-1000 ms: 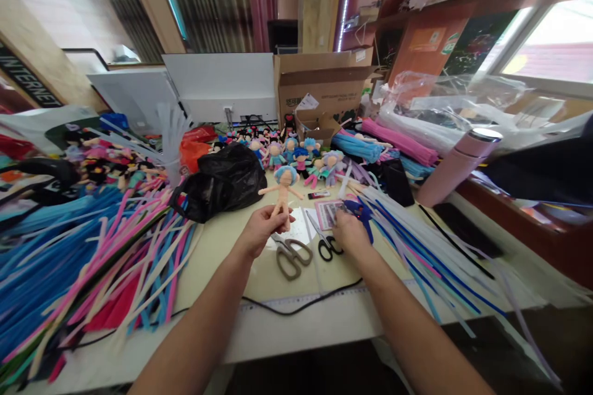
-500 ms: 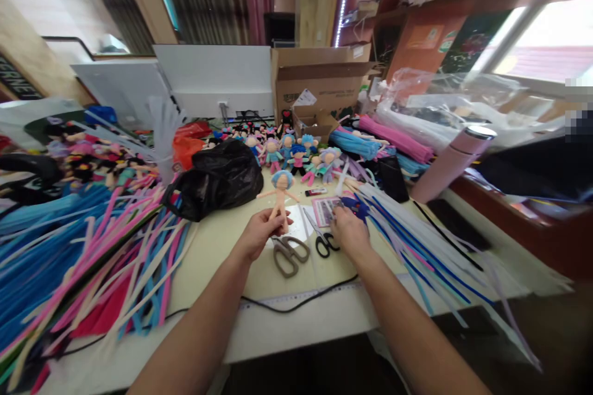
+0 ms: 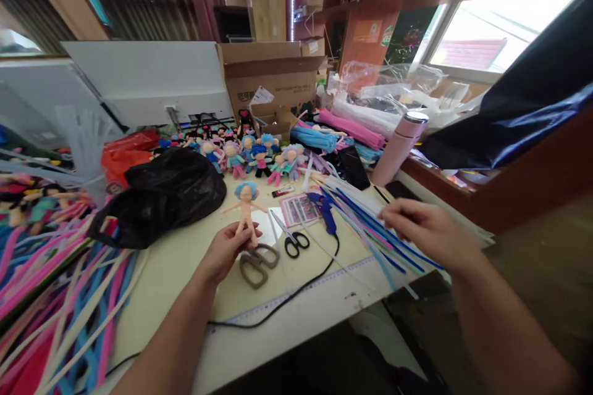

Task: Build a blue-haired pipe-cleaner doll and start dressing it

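My left hand is closed round the legs of a bare flesh-coloured doll with blue hair, holding it upright over the table. My right hand hovers at the table's right edge over a spread of blue and white pipe cleaners. Its fingers are curled in a pinch at the stems; what they hold is unclear. Between the hands lie grey scissors, black-handled scissors, a blue glue gun and a pink card.
A black plastic bag lies left of the doll. Several finished dolls stand before a cardboard box. A pink flask stands at the right. Pink and blue pipe cleaners cover the left. A black cable crosses a ruler.
The view has swung right. My right hand left the card and glue gun and moved right onto the blue and white stems. My left hand still holds the doll.
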Demonstrator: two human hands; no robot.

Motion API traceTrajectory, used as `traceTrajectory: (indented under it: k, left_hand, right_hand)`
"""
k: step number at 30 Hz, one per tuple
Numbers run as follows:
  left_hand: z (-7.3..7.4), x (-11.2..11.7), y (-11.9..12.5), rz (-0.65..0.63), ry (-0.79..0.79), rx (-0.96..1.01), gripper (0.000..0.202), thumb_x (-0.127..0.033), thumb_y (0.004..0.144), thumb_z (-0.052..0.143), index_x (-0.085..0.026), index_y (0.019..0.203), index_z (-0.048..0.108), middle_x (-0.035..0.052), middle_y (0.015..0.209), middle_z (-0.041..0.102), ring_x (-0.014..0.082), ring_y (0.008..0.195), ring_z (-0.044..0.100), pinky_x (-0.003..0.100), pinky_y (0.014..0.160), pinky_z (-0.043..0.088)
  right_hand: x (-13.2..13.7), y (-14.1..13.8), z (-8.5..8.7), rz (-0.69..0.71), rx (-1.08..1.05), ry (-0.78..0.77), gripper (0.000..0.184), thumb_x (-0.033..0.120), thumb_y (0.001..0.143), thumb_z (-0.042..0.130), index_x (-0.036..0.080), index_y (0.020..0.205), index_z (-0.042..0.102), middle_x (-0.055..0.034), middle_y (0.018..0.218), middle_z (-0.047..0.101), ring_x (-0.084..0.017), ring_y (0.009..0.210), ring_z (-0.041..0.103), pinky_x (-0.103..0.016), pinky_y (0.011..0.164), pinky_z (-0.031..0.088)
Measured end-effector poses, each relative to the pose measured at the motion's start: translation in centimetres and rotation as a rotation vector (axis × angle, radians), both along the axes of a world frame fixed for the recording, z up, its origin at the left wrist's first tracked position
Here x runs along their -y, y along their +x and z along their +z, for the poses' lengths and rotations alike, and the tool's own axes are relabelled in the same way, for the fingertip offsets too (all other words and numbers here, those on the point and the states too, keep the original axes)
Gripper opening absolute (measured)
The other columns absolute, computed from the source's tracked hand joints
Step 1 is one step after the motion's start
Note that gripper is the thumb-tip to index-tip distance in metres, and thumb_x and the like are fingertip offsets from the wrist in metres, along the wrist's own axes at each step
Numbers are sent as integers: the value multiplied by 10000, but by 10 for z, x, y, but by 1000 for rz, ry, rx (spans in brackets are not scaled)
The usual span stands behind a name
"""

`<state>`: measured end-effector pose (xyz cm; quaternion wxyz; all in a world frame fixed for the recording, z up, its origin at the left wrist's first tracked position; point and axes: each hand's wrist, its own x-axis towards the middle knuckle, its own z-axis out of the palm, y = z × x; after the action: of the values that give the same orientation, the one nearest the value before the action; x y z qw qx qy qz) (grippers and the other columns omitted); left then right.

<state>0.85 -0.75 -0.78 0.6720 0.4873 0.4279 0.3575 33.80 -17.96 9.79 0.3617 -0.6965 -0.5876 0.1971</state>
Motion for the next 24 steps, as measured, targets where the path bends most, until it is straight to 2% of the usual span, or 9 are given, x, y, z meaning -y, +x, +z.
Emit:
traceTrajectory:
  k: [3, 5, 7, 10, 15, 18, 20, 24]
  left_hand:
    - [-3, -2, 0, -5, -2, -33, 411, -383, 609, 799, -114, 898, 686, 62, 790, 690, 85, 548, 539, 229, 585, 452]
    - [-6, -4, -1, -6, -10, -57, 390, -377, 612, 800, -120, 884, 692, 64, 788, 691, 88, 555, 542, 224, 580, 452]
    - [-9, -7, -3, -6, -21, -79, 370, -369, 617, 799, -129, 879, 696, 63, 791, 696, 85, 556, 538, 217, 575, 451]
    - [-13, -10, -6, 6, -45, -120, 364, -373, 615, 803, -134, 870, 701, 67, 786, 701, 92, 562, 543, 216, 567, 455]
    - [-16, -12, -10, 65, -96, -156, 368, -375, 578, 827, -144, 840, 711, 67, 759, 706, 119, 582, 573, 227, 560, 469]
    - [-16, -12, -11, 94, -118, -154, 379, -379, 548, 840, -150, 825, 718, 65, 741, 708, 139, 615, 600, 227, 565, 477]
    - [-16, -12, -11, 106, -123, -157, 383, -380, 533, 845, -149, 812, 720, 68, 729, 707, 147, 615, 605, 230, 558, 478]
    - [-15, -12, -10, 120, -131, -165, 387, -379, 525, 846, -142, 805, 721, 75, 729, 708, 157, 624, 615, 232, 553, 481]
  right_hand:
    - [-44, 39, -38, -194, 108, -13, 204, 309, 786, 541, 194, 869, 689, -22, 767, 680, -137, 625, 582, -247, 611, 463]
    - [-66, 50, -59, -222, 184, -56, 257, 227, 775, 505, 206, 942, 701, -15, 823, 702, -141, 682, 616, -256, 683, 469]
    - [-81, 54, -73, -199, 250, -113, 277, 181, 779, 484, 211, 936, 710, -12, 867, 719, -146, 757, 638, -254, 737, 461]
    - [-96, 53, -79, -123, 332, -187, 239, 195, 808, 501, 210, 912, 716, -16, 901, 729, -157, 837, 643, -249, 769, 444]
    - [-115, 50, -82, 20, 475, -334, 193, 226, 815, 533, 210, 828, 725, -32, 894, 725, -180, 852, 638, -251, 734, 427]
    - [-125, 46, -86, 78, 522, -381, 205, 233, 811, 534, 236, 862, 732, -30, 943, 720, -195, 887, 638, -258, 728, 425]
    - [-130, 45, -88, 80, 571, -411, 234, 230, 817, 516, 250, 903, 733, -36, 993, 710, -211, 919, 636, -270, 729, 427]
    - [-137, 41, -87, -5, 676, -453, 281, 244, 854, 459, 232, 957, 719, -68, 1053, 689, -230, 929, 635, -291, 724, 434]
